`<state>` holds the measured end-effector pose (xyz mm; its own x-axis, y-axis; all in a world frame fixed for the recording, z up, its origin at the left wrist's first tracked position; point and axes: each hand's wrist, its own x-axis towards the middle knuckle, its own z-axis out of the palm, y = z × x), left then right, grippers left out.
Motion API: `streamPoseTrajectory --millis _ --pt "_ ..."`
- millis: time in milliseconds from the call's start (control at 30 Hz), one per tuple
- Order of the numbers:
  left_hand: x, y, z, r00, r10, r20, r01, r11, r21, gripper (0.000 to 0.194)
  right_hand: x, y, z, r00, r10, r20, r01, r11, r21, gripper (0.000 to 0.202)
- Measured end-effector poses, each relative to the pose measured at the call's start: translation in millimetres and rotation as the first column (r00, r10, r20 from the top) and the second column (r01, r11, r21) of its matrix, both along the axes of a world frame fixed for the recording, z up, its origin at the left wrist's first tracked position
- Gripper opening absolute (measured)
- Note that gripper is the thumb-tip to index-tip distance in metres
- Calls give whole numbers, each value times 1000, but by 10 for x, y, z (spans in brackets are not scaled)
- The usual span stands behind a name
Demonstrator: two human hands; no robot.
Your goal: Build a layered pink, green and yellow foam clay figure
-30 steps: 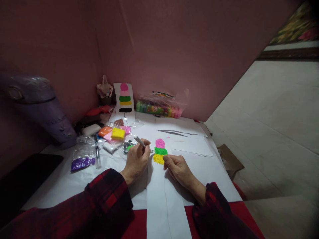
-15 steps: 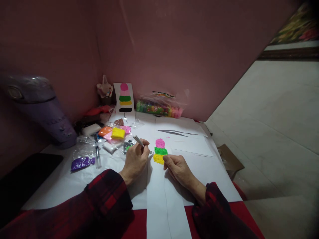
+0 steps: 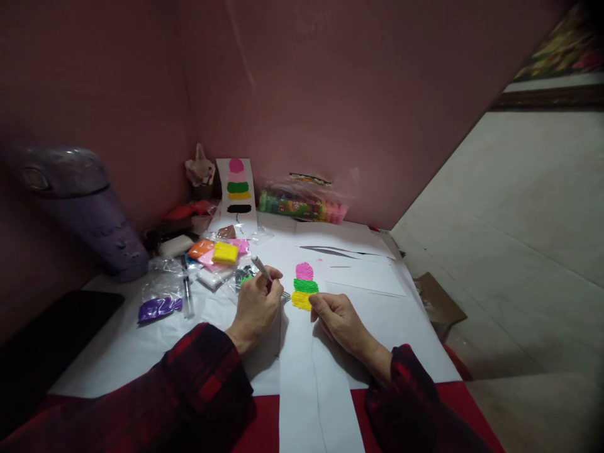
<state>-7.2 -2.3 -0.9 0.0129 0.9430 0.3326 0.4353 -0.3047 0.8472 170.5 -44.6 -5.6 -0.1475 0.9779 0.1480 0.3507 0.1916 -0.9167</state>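
Note:
My left hand (image 3: 257, 308) is closed around a slim silver fork (image 3: 262, 267). Its tines sit at the left edge of a yellow clay band (image 3: 300, 301) on a long white paper strip (image 3: 302, 377). Above that band are a green clay band (image 3: 306, 285) and a rounded pink clay piece (image 3: 304, 271), all with a rough, lined surface. My right hand (image 3: 337, 318) pinches thumb and finger together at the yellow band's right edge; what they hold, if anything, is hidden. A thin pencil-like line runs down the strip below.
Bagged clay, including a yellow block (image 3: 225, 253) and a purple one (image 3: 159, 308), lies left. A painted card (image 3: 239, 176) leans at the back beside a plastic pack (image 3: 302, 207). A purple bottle (image 3: 99, 220) and a black slab (image 3: 61, 327) stand at far left; cut paper (image 3: 363, 277) lies right.
The view has shifted very slightly. Both hands keep nearly the same place, and the fork's tines remain at the yellow band's left edge.

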Motion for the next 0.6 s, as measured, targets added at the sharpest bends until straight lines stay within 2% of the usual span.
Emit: streamPoseTrajectory --millis 267,600 --pt "9 -7 -17 998 -51 37 52 998 -36 15 3 4 -5 1000 -5 18 4 1000 21 56" --pt "12 0 -28 999 -23 29 24 999 -25 16 13 7 -9 1000 8 26 -9 999 34 55"
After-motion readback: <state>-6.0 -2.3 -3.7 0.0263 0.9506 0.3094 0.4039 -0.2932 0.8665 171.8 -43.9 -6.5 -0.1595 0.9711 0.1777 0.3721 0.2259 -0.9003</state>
